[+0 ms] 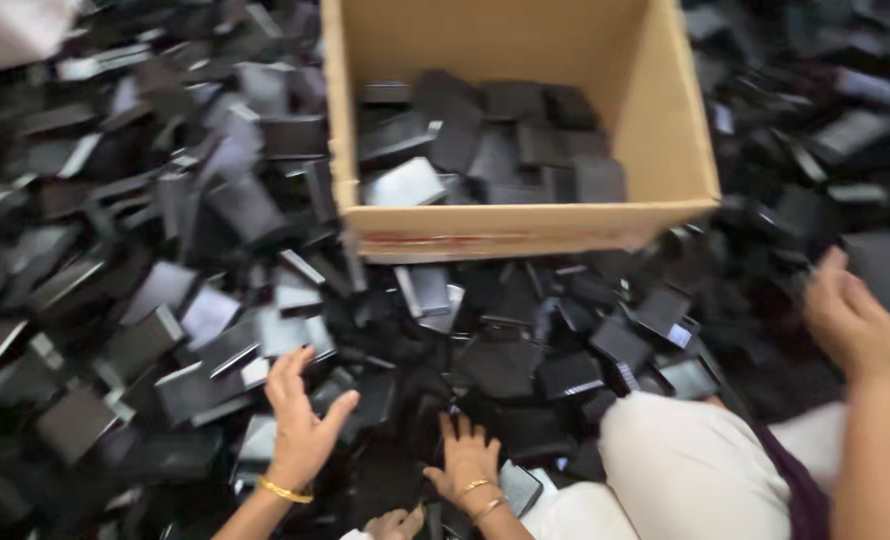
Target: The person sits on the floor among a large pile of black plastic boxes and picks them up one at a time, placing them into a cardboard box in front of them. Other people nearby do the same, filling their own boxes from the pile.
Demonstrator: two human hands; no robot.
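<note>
At the bottom edge, a small third hand (395, 522) peeks in, curled, too cropped to tell whose it is or what it does. Just above it, the right hand (465, 460), with thin gold bangles at the wrist, lies palm down with fingers spread wide on the heap of flat black rectangular plastic pieces (505, 365). It grips nothing; one glossy black piece (518, 487) lies just beside its wrist.

To its left, the left hand (300, 420), wearing a gold bangle, is open wide with the thumb splayed to the right. Its fingertips are at the edge of a tilted black piece (285, 335), but blur hides whether they touch it.

To the right, a bent knee in white cloth (685, 470) rests against the heap. Beyond it a bare arm rises along the right edge, ending in another hand (850, 320). This hand is loosely open over the black pieces and is motion-blurred, so I cannot tell whether it holds anything.

The black pieces cover the floor in every direction, lying flat, tilted and overlapping.

Farther off, in the upper middle, an open brown cardboard box (525, 225) stands in the heap. Its near wall touches the pieces, and more of the same black pieces (485, 140) are piled loosely inside. A pale object (10, 30) shows at the far left corner.
</note>
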